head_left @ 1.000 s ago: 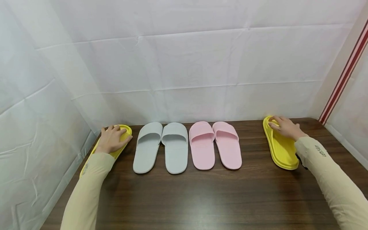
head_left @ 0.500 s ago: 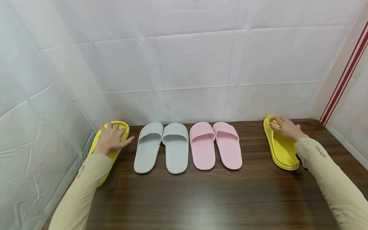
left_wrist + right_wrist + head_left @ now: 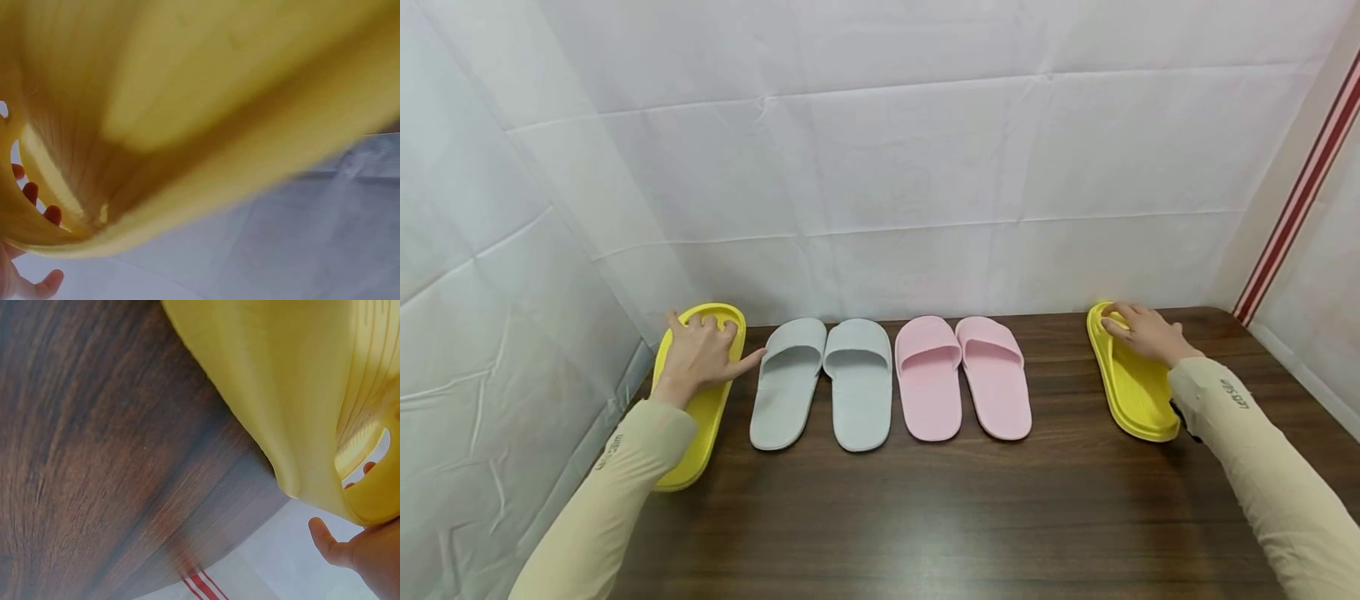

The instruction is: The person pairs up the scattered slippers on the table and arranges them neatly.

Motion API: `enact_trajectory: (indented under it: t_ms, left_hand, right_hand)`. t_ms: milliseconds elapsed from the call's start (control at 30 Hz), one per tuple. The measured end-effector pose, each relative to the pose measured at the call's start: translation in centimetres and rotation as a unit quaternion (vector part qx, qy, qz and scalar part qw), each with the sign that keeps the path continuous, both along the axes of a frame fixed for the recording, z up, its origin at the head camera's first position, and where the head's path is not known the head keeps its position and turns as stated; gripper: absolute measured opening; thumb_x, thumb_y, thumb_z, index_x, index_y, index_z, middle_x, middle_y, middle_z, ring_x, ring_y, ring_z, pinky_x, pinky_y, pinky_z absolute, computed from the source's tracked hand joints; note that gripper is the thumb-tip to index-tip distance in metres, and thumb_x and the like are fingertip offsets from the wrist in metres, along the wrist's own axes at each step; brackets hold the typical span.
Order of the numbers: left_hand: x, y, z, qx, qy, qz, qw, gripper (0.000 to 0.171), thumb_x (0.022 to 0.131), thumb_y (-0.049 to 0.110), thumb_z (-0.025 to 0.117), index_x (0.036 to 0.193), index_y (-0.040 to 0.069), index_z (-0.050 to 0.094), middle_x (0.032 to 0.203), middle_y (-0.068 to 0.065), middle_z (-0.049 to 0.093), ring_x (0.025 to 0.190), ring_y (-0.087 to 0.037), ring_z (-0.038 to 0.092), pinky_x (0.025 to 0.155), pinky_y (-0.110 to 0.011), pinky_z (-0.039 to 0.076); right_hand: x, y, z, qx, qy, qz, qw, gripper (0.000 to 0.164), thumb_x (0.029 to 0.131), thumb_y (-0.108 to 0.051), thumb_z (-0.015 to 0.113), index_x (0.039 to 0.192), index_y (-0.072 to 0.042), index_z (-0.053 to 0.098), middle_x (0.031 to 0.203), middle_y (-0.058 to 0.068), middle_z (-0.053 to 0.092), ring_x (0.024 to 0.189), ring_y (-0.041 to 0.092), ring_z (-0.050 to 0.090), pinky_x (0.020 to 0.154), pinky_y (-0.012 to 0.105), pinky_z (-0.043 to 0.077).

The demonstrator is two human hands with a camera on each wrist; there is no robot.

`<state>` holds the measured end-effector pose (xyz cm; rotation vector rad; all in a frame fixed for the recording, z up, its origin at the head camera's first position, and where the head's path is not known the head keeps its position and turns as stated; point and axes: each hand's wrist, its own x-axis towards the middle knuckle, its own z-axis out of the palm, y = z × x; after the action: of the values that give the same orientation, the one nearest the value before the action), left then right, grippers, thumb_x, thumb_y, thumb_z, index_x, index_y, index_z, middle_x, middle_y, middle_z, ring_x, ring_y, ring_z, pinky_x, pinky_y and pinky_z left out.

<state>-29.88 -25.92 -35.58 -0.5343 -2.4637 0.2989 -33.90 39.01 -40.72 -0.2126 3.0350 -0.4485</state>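
At the left of the head view, my left hand [image 3: 698,357] rests over the strap of a yellow slide slipper [image 3: 703,429]. Its thumb stretches right to the edge of the nearest grey slipper [image 3: 778,408]; whether they touch, I cannot tell. The left wrist view shows fingertips [image 3: 52,214] at the slipper's toe opening. Over at the right, my right hand [image 3: 1152,335] lies on the toe end of the other yellow slipper [image 3: 1131,392], hiding much of its strap. Its thumb [image 3: 325,540] stands apart from the slipper in the right wrist view.
A second grey slipper [image 3: 860,417] and two pink slippers, a left one [image 3: 931,408] and a right one [image 3: 1000,404], line the back of the dark wooden table [image 3: 910,525]. White sheeting [image 3: 880,167] rises behind and at the sides.
The left yellow slipper has turned, its heel swinging right and its toe shifting back, under my left hand. The left thumb has spread outward. The right hand and its slipper have stayed put.
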Motion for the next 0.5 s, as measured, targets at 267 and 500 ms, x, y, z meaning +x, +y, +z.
enact_trajectory:
  t_ms: [267,500]
  left_hand:
    - [1.2,2.8,1.8,0.004,-0.037,0.029,0.9989,0.077,0.073,0.070,0.038,0.097,0.001,0.063,0.074,-0.025,0.059,0.075,-0.040,0.057,0.082,-0.070,0.025]
    - [2.3,5.8,2.8,0.018,-0.054,0.033,0.9978,0.073,0.071,0.067,0.048,0.102,0.002,0.062,0.083,-0.026,0.061,0.081,-0.040,0.057,0.083,-0.071,0.024]
  right_hand:
    - [0.2,-0.2,0.2,0.002,-0.002,0.002,1.000,0.059,0.092,-0.054,0.022,0.130,-0.011,0.033,0.137,0.031,0.023,0.120,0.054,0.022,0.083,0.078,0.010]
    - [0.3,-0.3,0.3,0.001,-0.002,0.003,1.000,0.059,0.092,-0.055,0.021,0.130,-0.011,0.033,0.137,0.030,0.022,0.120,0.054,0.022,0.082,0.078,0.010]
